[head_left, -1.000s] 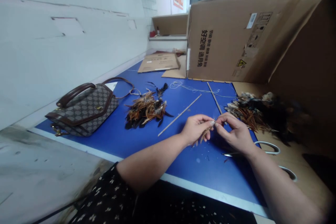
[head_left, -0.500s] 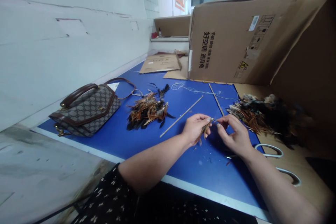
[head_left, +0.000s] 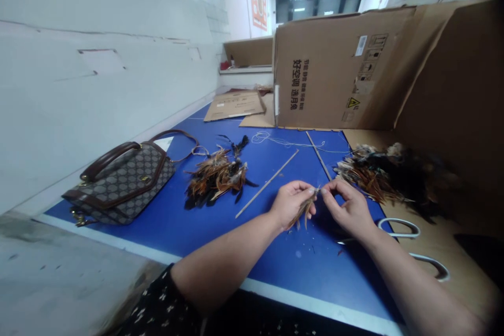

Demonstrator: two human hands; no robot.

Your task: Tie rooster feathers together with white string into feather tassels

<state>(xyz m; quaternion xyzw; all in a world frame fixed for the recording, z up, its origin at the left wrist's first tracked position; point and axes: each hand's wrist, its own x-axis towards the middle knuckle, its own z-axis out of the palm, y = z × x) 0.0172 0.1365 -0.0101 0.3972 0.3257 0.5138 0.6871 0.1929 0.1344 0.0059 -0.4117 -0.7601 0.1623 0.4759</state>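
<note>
My left hand [head_left: 293, 203] is closed round a small bunch of brown feathers [head_left: 302, 214], whose tips hang down below the fingers. The pale quill ends stick out between thumb and forefinger. Just to the right, my right hand [head_left: 348, 207] has its thumb and forefinger pinched together close beside those ends. What that pinch holds, if anything, is too small to make out. Beyond the right wrist lie large scissors [head_left: 399, 227], their blades partly hidden under the arm. A pile of brown and black feathers [head_left: 216, 178] is on the blue tabletop [head_left: 271, 262], left of my hands.
Another heap of feathers [head_left: 389, 173] lies on cardboard at the right. Two thin strips, one a wooden stick [head_left: 268, 184], and loose thread [head_left: 283, 142] lie beyond my hands. A patterned handbag [head_left: 122, 184] stands at the left; a large cardboard box [head_left: 334, 73] rises behind.
The view has tilted up and shifted slightly. My right hand's thumb and forefinger, apart before, are now closed together at the quill ends. My left hand keeps its hold on the feathers.
</note>
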